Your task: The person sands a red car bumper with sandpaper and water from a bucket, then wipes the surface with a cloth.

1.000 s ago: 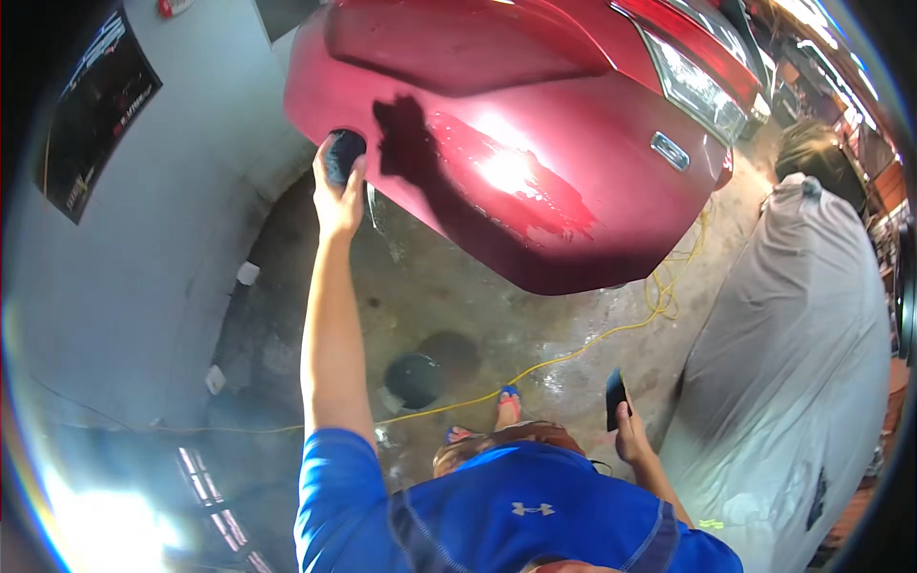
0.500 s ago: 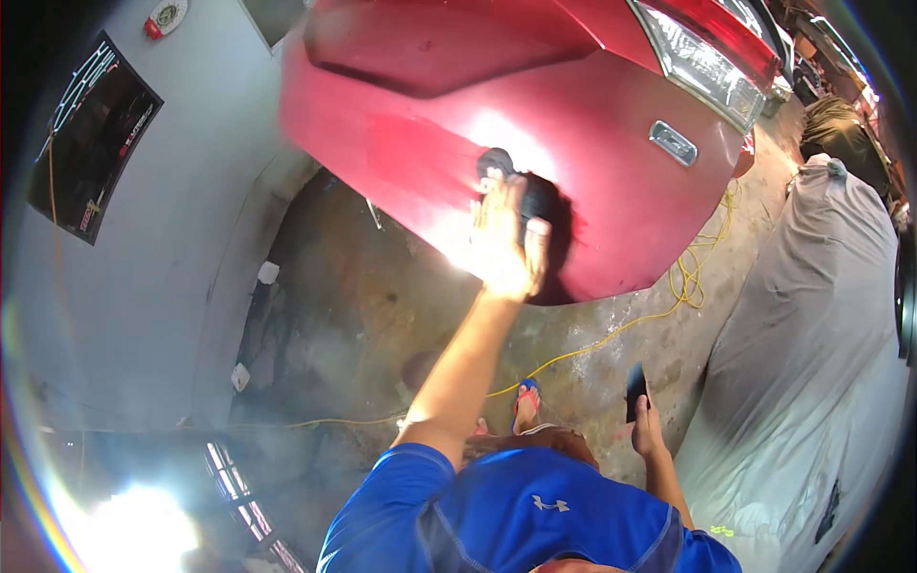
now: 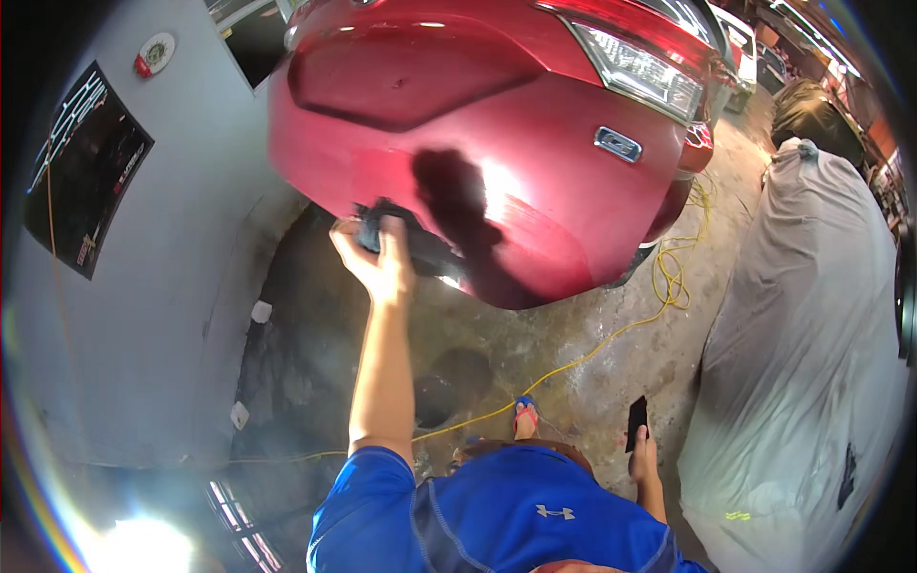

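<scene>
"Pad (image 3: 371, 229), dark and soft-looking, in the left hand (image 3: 382, 272): how is it held?"

"Thumb on the right side, fingers on the left, spread about as far apart as the pad is wide. The grip is closed around it, not loose."

"Where exactly is the pad?"

"At the lower left edge of the red car panel (image 3: 564, 210), where the panel ends above the floor (image 3: 315, 363). Part of it overlaps that edge from this view. I cannot tell whether it presses on the paint or sits just off it."

"And the dark shape beside it?"

"A shadow (image 3: 449, 196) thrown on the panel, just right of the hand."

"What about the right hand (image 3: 646, 456)?"

"Low down, well apart from the panel, near the grey cover (image 3: 793, 315). It has a flat black slab (image 3: 636, 422) by its lower end, held upright with a slight tilt. The grip is narrow, only as thick as the slab; what the slab is, I cannot tell."

"Anything on the floor between?"

"A yellow cord (image 3: 607, 334), running from loops beyond the panel's lower right corner past one sandalled foot (image 3: 525, 420)."

"And on the panel itself?"

"A small oblong badge (image 3: 618, 144) near its right edge, below the clear lamp (image 3: 640, 72)."
</scene>
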A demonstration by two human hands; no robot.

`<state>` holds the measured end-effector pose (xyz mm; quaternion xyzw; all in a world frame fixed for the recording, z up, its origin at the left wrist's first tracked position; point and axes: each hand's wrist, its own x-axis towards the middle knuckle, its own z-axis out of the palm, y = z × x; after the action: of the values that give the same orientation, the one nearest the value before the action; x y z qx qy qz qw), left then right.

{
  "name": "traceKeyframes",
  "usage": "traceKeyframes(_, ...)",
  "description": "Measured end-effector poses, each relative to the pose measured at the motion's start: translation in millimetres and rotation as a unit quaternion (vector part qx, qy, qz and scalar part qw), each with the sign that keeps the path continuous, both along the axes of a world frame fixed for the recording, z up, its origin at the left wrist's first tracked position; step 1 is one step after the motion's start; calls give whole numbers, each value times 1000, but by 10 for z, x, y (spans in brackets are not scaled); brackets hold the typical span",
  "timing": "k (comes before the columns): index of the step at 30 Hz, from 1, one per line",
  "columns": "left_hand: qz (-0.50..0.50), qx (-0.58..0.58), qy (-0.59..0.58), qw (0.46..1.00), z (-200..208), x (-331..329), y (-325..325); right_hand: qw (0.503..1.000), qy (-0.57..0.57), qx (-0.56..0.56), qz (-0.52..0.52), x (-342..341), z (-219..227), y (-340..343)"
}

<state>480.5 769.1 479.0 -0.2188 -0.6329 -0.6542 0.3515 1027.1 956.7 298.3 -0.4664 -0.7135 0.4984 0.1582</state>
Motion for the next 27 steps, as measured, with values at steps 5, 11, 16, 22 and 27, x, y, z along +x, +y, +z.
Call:
traceKeyframes(5, 11, -144, -64, 987, 69, -1206, -137, 997, -62, -18, 39, 180, -33, -62)
traceKeyframes(11, -45, -205, 50, 976, 87, -415, 637, 995, -93, -7, 48, 120, -220, 57)
traceKeyframes(16, -97, -405, 134, 899, 27, 1071, 1068, 989, -90, -49, 105, -419, 112, 59)
traceKeyframes(22, -183, -418, 149, 877, -57, 1208, 1137, 994, -44, -1, 101, -582, -10, 366)
traceKeyframes(27, 25, -294, 21, 955, 46, -455, 461, 990, -100, -38, 88, -383, 191, 395)
